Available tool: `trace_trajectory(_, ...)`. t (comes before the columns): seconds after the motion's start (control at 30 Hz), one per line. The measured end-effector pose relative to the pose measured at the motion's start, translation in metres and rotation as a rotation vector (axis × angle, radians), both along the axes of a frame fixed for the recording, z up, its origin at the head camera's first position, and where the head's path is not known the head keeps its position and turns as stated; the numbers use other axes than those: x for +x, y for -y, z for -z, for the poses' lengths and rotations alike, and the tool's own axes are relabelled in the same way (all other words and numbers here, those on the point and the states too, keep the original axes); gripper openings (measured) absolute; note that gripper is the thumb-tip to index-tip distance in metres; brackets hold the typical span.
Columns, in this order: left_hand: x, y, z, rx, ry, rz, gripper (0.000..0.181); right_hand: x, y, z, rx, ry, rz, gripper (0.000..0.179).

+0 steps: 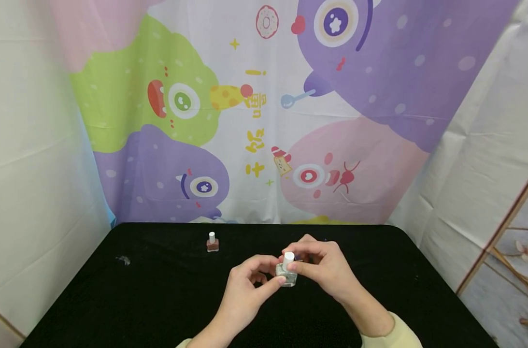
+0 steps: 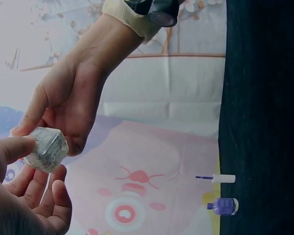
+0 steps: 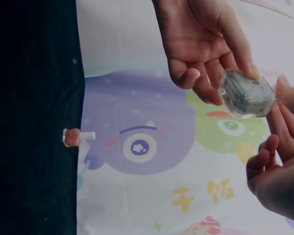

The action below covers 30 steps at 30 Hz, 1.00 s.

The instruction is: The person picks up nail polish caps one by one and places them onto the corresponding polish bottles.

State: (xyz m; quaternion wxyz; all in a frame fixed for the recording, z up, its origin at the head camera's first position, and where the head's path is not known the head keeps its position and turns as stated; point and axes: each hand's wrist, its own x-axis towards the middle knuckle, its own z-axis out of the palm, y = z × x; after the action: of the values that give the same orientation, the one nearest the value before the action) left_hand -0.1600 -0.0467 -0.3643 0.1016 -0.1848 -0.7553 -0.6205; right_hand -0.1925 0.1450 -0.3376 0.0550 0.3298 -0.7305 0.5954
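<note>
A clear nail polish bottle (image 1: 286, 279) with pale glittery contents is held above the black table, its white cap (image 1: 289, 259) pointing up. My left hand (image 1: 248, 285) pinches the glass body between thumb and fingers. From the other side, my right hand (image 1: 329, 267) grips the white cap with thumb and fingertips. Both wrist views look up at the bottle's base; speckled grey-green polish (image 3: 250, 95) shows through it in the right wrist view, where the cap is hidden. Whether the cap is loose or tight, I cannot tell.
Toward the back left stands a capped reddish-brown nail polish bottle (image 1: 212, 245). In the left wrist view, an uncapped purple nail polish bottle (image 2: 225, 206) stands beside its white-handled brush (image 2: 223, 178); my right hand mostly hides them from the head view. A cartoon curtain (image 1: 255, 193) hangs behind the table.
</note>
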Motion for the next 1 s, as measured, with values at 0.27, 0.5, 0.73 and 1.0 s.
trace_trajectory(0.27, 0.0006, -0.0002, -0.0019, 0.005, -0.002, 0.004, 0.021, 0.0016, 0.0016, -0.0003, -0.015, 0.02, 0.04, 0.016)
trace_trajectory(0.5, 0.0003, -0.0005, -0.0011, 0.005, -0.014, 0.014, 0.02, 0.0027, 0.0021, -0.0016, -0.041, -0.007, 0.04, 0.017)
trace_trajectory(0.73, 0.0006, -0.0004, -0.0011, 0.002, -0.021, 0.014, 0.021, 0.0031, 0.0029, -0.0015, -0.048, -0.036, 0.04, 0.017)
trace_trajectory(1.0, 0.0002, 0.0001, -0.0004, -0.011, -0.011, 0.017, 0.021, 0.0033, 0.004, -0.0017, -0.05, -0.027, 0.016, 0.015)
